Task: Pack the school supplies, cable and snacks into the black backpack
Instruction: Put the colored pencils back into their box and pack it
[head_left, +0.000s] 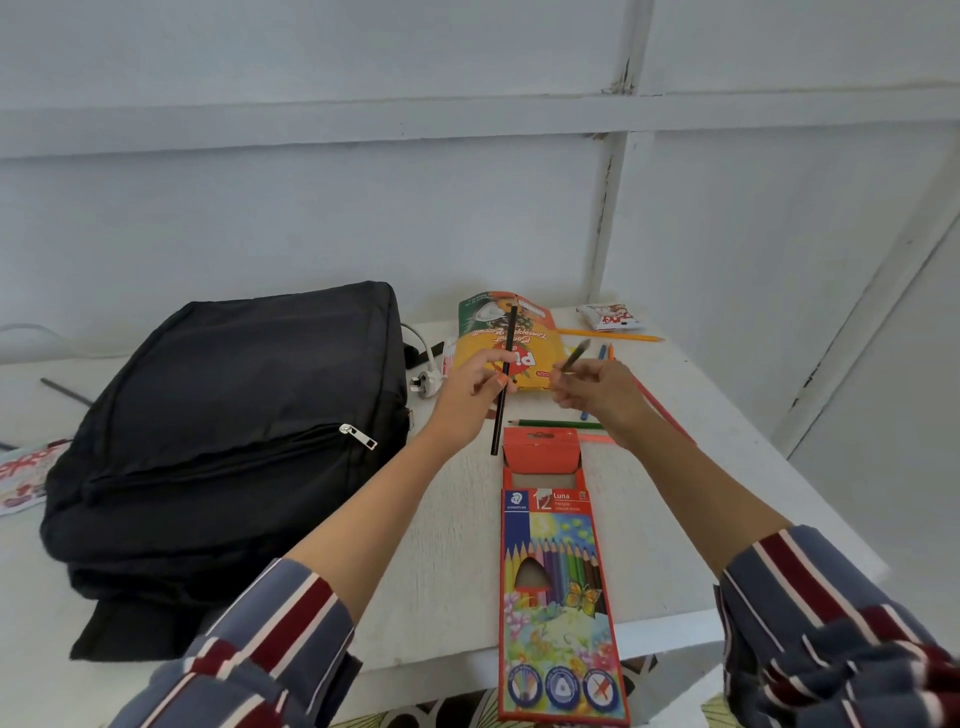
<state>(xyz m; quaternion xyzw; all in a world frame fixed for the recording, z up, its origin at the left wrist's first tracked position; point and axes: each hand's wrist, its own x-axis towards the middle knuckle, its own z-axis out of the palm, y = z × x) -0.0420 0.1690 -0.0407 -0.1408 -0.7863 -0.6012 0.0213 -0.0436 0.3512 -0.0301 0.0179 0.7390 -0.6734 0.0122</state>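
- Head view, nearest first: the Staedtler coloured-pencil box (558, 571) lies flat on the white worktop (701, 493), its near end past the edge and its far flap open; it is thin card, likely light and easily crushed, so hold it by the long edges
- Left of it the black backpack (223, 426) lies flat, front zip seemingly closed; being soft and floppy, it will need one hand to hold its mouth open
- The left hand (470, 395) pinches a black pencil (503, 384) mid-shaft, just beyond the box's open end
- The right hand (597, 389) pinches a blurred dark pencil (576, 356) low on its shaft
- Both pencils are probably light, stiff and smooth with brittle points, so grip the shaft
- A green pencil (561, 424) lies loose just beyond the box and may roll
- Farther off, the yellow biscuit pack (535, 338) is probably crumbly, so carry it flat
- A white plug (426, 384) with limp cable sits beside the backpack
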